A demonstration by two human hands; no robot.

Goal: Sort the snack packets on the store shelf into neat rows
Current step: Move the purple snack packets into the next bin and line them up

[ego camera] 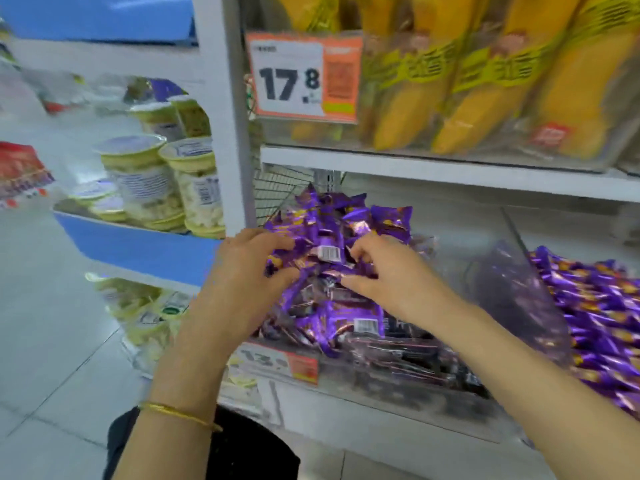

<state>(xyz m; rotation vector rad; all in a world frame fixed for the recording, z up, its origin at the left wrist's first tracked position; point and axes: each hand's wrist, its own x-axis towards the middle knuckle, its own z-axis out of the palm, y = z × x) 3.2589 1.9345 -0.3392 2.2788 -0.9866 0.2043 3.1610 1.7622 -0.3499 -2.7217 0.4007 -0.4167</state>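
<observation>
Fingers of the left hand, centre of frame, are curling round a bunch of purple snack packets, gripping it from the left. Fingers of the right hand are bending in from the right & pinching packet edges in the same bunch. Both hands are closing on the heap from opp. sides, prob. to gather loose packets into one stack before laying them straight.

The heap is lying jumbled, packets pointing every way, in the left compartment of the lower shelf, behind a clear front lip w/ an orange price label. A clear divider is standing just right of the heap. Beyond it, at the right edge of frame, sorted packets are lying in tidy overlapping rows, likely the pattern being copied.

Upper right: yellow packs are standing upright on the shelf above, beside a price tag reading 17.8. Left of frame: lidded tubs are sitting stacked on a separate blue-edged rack. A gold bangle is circling the left wrist, lower left. Motion blur is hiding finer detail.
</observation>
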